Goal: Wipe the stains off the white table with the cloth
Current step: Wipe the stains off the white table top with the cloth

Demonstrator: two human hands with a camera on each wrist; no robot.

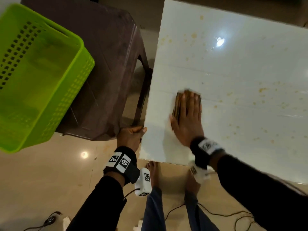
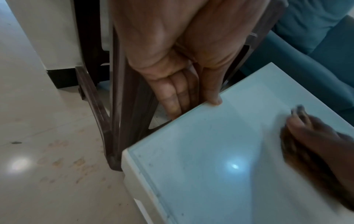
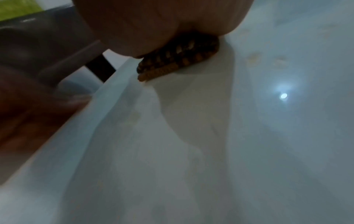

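Right hand point(image 1: 187, 120), fingers flat, presses folded brown cloth point(image 1: 179, 101) near worktop point(image 1: 233, 72) left edge; stains point(image 1: 262, 90) lie toward the right edge; left hand point(image 1: 131, 135) grips the near-left edge.

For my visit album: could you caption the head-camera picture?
Right hand presses a brown cloth flat on the stained white table; left hand grips its edge.
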